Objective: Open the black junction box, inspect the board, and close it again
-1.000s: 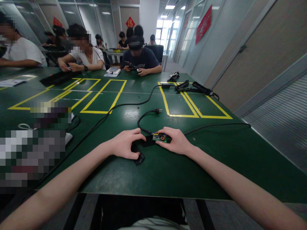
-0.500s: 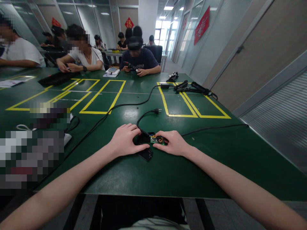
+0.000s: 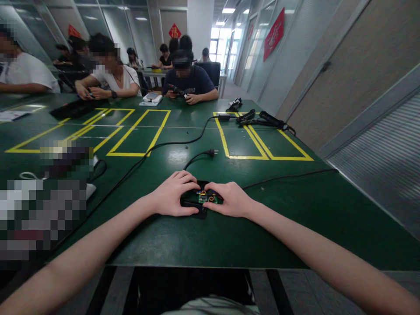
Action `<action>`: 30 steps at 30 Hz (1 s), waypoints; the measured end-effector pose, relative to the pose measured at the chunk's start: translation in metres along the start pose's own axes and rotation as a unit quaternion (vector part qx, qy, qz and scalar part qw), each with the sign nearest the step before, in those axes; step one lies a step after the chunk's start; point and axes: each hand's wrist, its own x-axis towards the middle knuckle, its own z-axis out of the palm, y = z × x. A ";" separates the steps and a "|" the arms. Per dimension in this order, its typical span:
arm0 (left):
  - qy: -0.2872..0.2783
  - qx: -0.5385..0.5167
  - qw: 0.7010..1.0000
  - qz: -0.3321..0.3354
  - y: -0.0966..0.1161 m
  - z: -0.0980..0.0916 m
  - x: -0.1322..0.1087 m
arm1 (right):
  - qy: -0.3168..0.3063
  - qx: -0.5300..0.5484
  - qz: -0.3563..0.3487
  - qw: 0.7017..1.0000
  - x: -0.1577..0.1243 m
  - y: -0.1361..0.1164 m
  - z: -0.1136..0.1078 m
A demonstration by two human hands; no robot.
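Note:
A small green circuit board (image 3: 203,199) with copper-coloured ring coils is pinched between the thumb and fingers of my right hand (image 3: 232,200). My left hand (image 3: 172,194) curls around a black plastic casing (image 3: 201,213) on the table, its thumb along the near side and its fingers at the far side. The board lies over the casing, between both hands. Whether it is seated inside cannot be made out. A black cord with a plug (image 3: 211,153) runs from behind my left hand.
The green table (image 3: 157,245) carries yellow tape outlines. A long black cable (image 3: 131,164) crosses it on the left, and another (image 3: 288,177) leads right. Black straps or tools (image 3: 262,119) lie at the far right. Blurred items stand at left. Several people sit opposite.
My right hand has moved slightly left with the circuit board, bringing it over the casing. The casing has turned or shifted a little under my left hand.

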 end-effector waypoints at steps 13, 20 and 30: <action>0.019 -0.010 0.999 -0.031 0.003 0.007 0.002 | -0.030 -0.012 0.008 0.999 -0.007 0.008 -0.027; 0.024 -0.013 0.999 -0.045 0.003 0.007 0.002 | 0.006 -0.003 0.000 1.000 -0.011 0.029 -0.031; 0.023 0.003 0.998 -0.062 0.003 0.015 0.004 | 0.040 0.010 -0.064 0.997 -0.006 0.028 -0.010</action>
